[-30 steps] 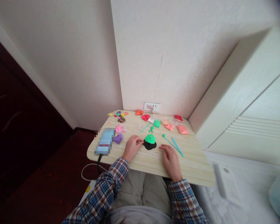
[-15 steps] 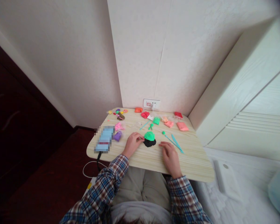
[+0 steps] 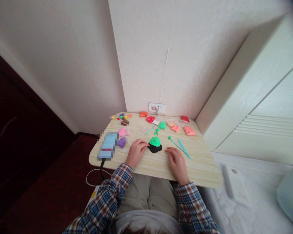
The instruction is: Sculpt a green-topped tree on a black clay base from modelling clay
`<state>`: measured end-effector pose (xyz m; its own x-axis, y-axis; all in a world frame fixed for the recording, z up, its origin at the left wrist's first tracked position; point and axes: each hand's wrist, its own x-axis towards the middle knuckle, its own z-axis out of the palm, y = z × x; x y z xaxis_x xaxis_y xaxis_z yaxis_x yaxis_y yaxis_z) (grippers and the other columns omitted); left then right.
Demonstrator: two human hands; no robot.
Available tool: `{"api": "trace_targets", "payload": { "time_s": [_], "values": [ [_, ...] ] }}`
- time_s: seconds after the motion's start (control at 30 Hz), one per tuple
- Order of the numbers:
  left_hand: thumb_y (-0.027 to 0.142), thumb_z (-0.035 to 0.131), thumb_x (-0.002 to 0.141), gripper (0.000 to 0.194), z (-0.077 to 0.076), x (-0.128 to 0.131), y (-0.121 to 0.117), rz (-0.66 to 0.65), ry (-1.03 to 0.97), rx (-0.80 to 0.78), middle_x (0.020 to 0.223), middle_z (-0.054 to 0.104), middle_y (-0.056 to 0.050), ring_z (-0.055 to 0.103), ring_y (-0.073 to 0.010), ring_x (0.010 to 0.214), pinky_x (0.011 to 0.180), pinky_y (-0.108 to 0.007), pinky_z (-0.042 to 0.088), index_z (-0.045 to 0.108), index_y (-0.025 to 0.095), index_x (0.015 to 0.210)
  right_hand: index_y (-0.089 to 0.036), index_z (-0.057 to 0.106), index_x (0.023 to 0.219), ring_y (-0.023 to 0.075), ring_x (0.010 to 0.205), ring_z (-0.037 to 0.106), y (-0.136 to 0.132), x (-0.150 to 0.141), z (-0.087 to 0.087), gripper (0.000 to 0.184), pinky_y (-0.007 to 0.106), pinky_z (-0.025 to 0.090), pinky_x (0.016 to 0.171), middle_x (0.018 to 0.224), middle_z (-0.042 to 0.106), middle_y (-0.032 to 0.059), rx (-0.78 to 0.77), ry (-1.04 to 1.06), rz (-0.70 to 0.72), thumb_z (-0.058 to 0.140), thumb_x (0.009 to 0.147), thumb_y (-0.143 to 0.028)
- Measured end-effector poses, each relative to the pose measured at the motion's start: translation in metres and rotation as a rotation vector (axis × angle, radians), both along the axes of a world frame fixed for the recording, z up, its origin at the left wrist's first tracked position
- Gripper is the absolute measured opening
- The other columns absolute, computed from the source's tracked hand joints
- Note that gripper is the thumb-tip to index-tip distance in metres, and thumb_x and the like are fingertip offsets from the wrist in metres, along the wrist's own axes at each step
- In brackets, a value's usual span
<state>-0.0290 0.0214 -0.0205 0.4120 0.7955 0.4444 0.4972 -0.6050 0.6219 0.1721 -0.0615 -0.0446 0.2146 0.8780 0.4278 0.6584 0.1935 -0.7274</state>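
A green clay dome point(image 3: 155, 141) sits on a flat, uneven sheet of black clay point(image 3: 155, 149) in the middle of the table. At the sheet's left edge, my left hand point(image 3: 137, 152) has thumb and fingertips pinched on the black clay. My right hand point(image 3: 177, 164) rests on the tabletop to the right of the clay, apart from it, with fingers loosely stretched and nothing in them. Just beyond that hand lie a blue modelling tool point(image 3: 184, 148) and a thin blue stick with a green ball point(image 3: 170, 137) at its tip. Behind the dome is a small green clay piece point(image 3: 157, 131).
Clay packets in several colours, including a green packet point(image 3: 162, 125) and a coral packet point(image 3: 189, 130), line the back of the wooden table point(image 3: 197, 172). At left lie a phone point(image 3: 108, 145) with a cable, a purple packet point(image 3: 122, 142) and a brown clay piece point(image 3: 124, 121). A wall socket point(image 3: 157, 107) is behind.
The camera view has shifted slightly. My left hand keeps its pinch at the black clay's edge, and my right hand stays beside it. The black sheet's outline looks slightly changed.
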Motion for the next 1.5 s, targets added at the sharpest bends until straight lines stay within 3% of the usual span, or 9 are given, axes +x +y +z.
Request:
{"api": "trace_targets", "payload": {
  "time_s": [0.27, 0.43, 0.6, 0.8, 0.93, 1.07, 1.23, 1.33, 1.5],
  "values": [
    [0.006, 0.055, 0.081, 0.024, 0.001, -0.006, -0.002, 0.091, -0.068, 0.01, 0.092, 0.064, -0.003, 0.06, -0.0153, 0.084, 0.081, -0.03, 0.049, 0.069, 0.02, 0.095, -0.018, 0.064, 0.094, 0.0227, 0.104, 0.056, 0.0, 0.002, -0.002, 0.027, 0.042, 0.043, 0.095, 0.108, 0.062, 0.0115, -0.016, -0.03, 0.008, 0.039, 0.085, -0.018],
    [0.009, 0.053, 0.082, 0.019, 0.017, -0.041, 0.002, 0.372, -0.065, 0.088, 0.094, 0.064, -0.005, 0.059, -0.0179, 0.091, 0.084, -0.033, 0.048, 0.066, 0.018, 0.093, -0.018, 0.065, 0.093, 0.0253, 0.103, 0.055, -0.002, 0.003, -0.004, 0.025, 0.047, 0.04, 0.096, 0.107, 0.062, 0.0117, -0.008, -0.015, 0.032, 0.042, 0.085, -0.024],
    [0.009, 0.054, 0.081, 0.025, 0.036, -0.069, 0.031, 0.584, 0.027, 0.098, 0.106, 0.062, -0.009, 0.053, -0.0235, 0.106, 0.096, -0.041, 0.04, 0.061, 0.017, 0.104, -0.019, 0.064, 0.093, 0.0256, 0.103, 0.055, 0.0, 0.005, -0.011, 0.027, 0.047, 0.042, 0.094, 0.108, 0.062, 0.0114, -0.016, -0.036, 0.036, 0.041, 0.086, -0.028],
    [0.017, 0.07, 0.071, 0.046, 0.025, -0.066, 0.067, 0.574, 0.204, -0.07, 0.119, 0.059, -0.013, 0.049, -0.0309, 0.115, 0.093, -0.049, 0.042, 0.055, 0.017, 0.115, -0.018, 0.064, 0.095, 0.0254, 0.104, 0.056, 0.001, 0.008, -0.016, 0.027, 0.047, 0.043, 0.094, 0.11, 0.062, 0.0114, -0.015, -0.065, 0.038, 0.04, 0.086, -0.028],
    [0.03, 0.058, 0.086, 0.034, 0.018, -0.063, 0.079, 0.591, 0.268, -0.124, 0.118, 0.057, -0.01, 0.056, -0.024, 0.105, 0.088, -0.046, 0.048, 0.054, 0.015, 0.117, -0.018, 0.064, 0.093, 0.0253, 0.104, 0.055, 0.001, 0.006, -0.014, 0.027, 0.047, 0.042, 0.095, 0.109, 0.062, 0.0114, -0.018, -0.068, 0.033, 0.04, 0.086, -0.028],
    [0.032, 0.055, 0.089, 0.032, 0.02, -0.062, 0.083, 0.576, 0.238, -0.097, 0.117, 0.057, -0.009, 0.059, -0.0213, 0.1, 0.084, -0.042, 0.051, 0.054, 0.015, 0.116, -0.019, 0.064, 0.093, 0.0255, 0.103, 0.056, 0.0, 0.005, -0.012, 0.026, 0.048, 0.042, 0.095, 0.108, 0.062, 0.0111, -0.017, -0.057, 0.031, 0.041, 0.086, -0.028],
    [0.02, 0.065, 0.079, 0.013, 0.032, -0.062, 0.075, 0.515, 0.064, -0.007, 0.098, 0.058, -0.009, 0.057, -0.0214, 0.095, 0.089, -0.041, 0.048, 0.062, 0.012, 0.088, -0.019, 0.064, 0.095, 0.0249, 0.103, 0.057, -0.001, 0.007, -0.012, 0.026, 0.047, 0.043, 0.094, 0.109, 0.062, 0.0106, -0.008, -0.02, 0.032, 0.04, 0.087, -0.028],
    [0.019, 0.059, 0.083, 0.007, 0.047, -0.06, 0.063, 0.433, -0.082, 0.034, 0.097, 0.056, -0.007, 0.058, -0.0171, 0.087, 0.078, -0.032, 0.053, 0.06, 0.014, 0.086, -0.02, 0.062, 0.098, 0.0247, 0.104, 0.057, -0.003, 0.007, -0.005, 0.026, 0.047, 0.043, 0.093, 0.109, 0.063, 0.0101, 0.056, -0.006, 0.003, 0.039, 0.087, -0.027],
    [0.023, 0.061, 0.081, 0.013, 0.07, -0.05, 0.033, 0.225, -0.229, 0.028, 0.107, 0.061, -0.007, 0.058, -0.0187, 0.102, 0.086, -0.031, 0.05, 0.059, 0.018, 0.093, -0.02, 0.061, 0.099, 0.0255, 0.1, 0.058, -0.016, -0.004, 0.034, 0.024, 0.047, 0.043, 0.09, 0.102, 0.063, 0.0101, 0.232, -0.019, -0.125, 0.039, 0.089, -0.025]
  ]
}}
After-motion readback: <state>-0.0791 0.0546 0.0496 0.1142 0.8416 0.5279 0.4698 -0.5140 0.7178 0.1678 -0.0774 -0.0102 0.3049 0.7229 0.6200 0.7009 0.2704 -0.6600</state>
